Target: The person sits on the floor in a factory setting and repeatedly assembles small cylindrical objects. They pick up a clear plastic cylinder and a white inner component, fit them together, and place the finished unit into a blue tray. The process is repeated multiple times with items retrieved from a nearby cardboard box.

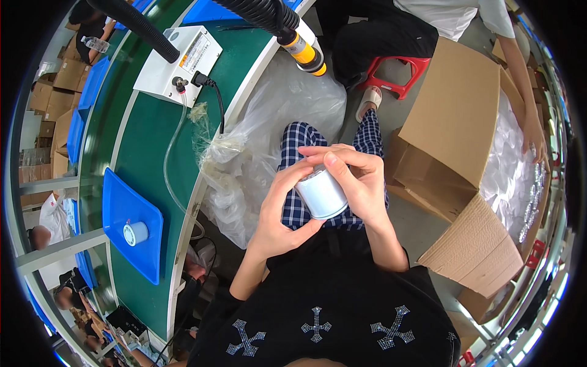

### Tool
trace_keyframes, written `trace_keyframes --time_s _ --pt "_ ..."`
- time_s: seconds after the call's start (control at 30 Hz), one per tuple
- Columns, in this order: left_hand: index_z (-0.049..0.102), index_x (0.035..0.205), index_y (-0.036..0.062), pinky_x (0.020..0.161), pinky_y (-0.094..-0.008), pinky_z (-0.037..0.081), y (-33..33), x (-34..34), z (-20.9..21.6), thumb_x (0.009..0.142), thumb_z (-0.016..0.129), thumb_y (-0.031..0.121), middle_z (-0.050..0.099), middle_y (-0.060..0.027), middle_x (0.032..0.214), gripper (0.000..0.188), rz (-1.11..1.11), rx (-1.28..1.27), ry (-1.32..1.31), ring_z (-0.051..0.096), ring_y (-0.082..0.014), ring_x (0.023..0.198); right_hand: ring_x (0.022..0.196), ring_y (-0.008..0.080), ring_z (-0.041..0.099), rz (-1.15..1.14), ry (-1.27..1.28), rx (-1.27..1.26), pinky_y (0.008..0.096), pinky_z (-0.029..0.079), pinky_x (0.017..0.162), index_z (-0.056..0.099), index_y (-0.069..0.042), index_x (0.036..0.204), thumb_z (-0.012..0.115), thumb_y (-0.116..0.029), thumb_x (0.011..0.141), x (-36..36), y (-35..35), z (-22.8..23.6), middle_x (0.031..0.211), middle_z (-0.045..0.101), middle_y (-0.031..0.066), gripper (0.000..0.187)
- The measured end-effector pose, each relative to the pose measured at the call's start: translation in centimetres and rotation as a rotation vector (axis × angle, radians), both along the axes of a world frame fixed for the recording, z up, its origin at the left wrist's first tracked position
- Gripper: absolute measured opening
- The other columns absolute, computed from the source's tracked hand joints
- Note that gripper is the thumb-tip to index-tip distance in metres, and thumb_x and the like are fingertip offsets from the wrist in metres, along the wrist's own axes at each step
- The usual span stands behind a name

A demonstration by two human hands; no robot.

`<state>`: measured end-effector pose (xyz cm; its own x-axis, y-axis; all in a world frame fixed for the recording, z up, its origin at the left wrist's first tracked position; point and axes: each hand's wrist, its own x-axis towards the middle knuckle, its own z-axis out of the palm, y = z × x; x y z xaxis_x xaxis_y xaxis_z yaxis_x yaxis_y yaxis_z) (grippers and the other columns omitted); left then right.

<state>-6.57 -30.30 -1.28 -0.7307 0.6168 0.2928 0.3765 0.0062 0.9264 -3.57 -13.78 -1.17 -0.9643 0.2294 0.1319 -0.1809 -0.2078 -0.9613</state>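
Note:
A white cylinder-shaped container is held above my lap, tilted, between both hands. My left hand wraps its left side, with the thumb under the lower rim and the fingers up at the top end. My right hand grips the right side, its fingers reaching over the top end. The top end is partly hidden by the fingers, and I cannot tell what lies under them. A similar small white cylinder lies in a blue tray on the green workbench at my left.
A white box-shaped device with hoses and a cable stands on the bench. Above hangs a black hose with a yellow nozzle. Clear plastic bags drape at the bench edge. Right, a person's arm reaches into an open carton near a red stool.

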Motion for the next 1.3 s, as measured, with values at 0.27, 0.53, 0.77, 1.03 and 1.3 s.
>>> trace_keyframes --time_s 0.27,0.53,0.77,1.03,1.3 --pt "0.04 0.127 -0.0028 0.1 -0.0366 0.032 -0.2 -0.4 -0.5 0.062 0.074 0.009 0.045 -0.017 0.125 0.074 -0.047 -0.021 0.004 0.044 -0.027 0.117 0.089 0.0201 0.063 -0.025 -0.04 -0.053 0.0304 0.048 0.08 0.067 0.005 0.092 0.047 -0.013 0.093 -0.1 -0.3 -0.2 0.098 0.066 0.0195 0.027" --pt "0.044 0.123 -0.0033 0.096 -0.0356 0.034 0.0 -0.5 0.1 0.06 0.076 0.012 0.047 -0.0166 0.12 0.073 -0.004 -0.046 0.03 0.046 -0.0263 0.112 0.087 0.0194 0.063 0.013 -0.066 -0.13 0.0294 0.049 0.08 0.065 0.006 0.095 0.039 -0.016 0.095 -0.2 -0.6 0.0 0.099 0.066 0.0187 0.035" --pt "0.045 0.123 -0.0022 0.095 -0.0359 0.036 0.0 -0.9 0.1 0.059 0.077 0.013 0.048 -0.016 0.119 0.074 0.038 -0.025 0.061 0.048 -0.0265 0.111 0.111 0.0234 0.052 0.129 0.092 0.013 0.0342 0.039 0.095 0.053 0.001 0.121 0.058 -0.015 0.081 0.5 -0.7 0.1 0.121 0.054 0.0159 0.043" --pt "0.045 0.123 -0.0011 0.093 -0.0358 0.038 0.1 -1.1 -0.1 0.059 0.077 0.013 0.047 -0.0165 0.12 0.073 0.017 -0.035 0.106 0.048 -0.0266 0.111 0.105 0.0226 0.055 0.055 0.07 0.021 0.0334 0.041 0.093 0.057 0.002 0.116 0.051 -0.014 0.088 0.4 -0.7 -0.6 0.122 0.056 0.0177 0.033" --pt "0.044 0.124 -0.0011 0.094 -0.0367 0.037 0.3 -0.7 0.2 0.058 0.077 0.012 0.047 -0.017 0.121 0.074 0.0 -0.044 0.062 0.047 -0.0273 0.113 0.097 0.0168 0.057 0.029 0.003 -0.181 0.0292 0.044 0.087 0.06 0.003 0.111 0.034 -0.025 0.099 0.6 -0.7 -0.8 0.114 0.061 0.0146 0.041"
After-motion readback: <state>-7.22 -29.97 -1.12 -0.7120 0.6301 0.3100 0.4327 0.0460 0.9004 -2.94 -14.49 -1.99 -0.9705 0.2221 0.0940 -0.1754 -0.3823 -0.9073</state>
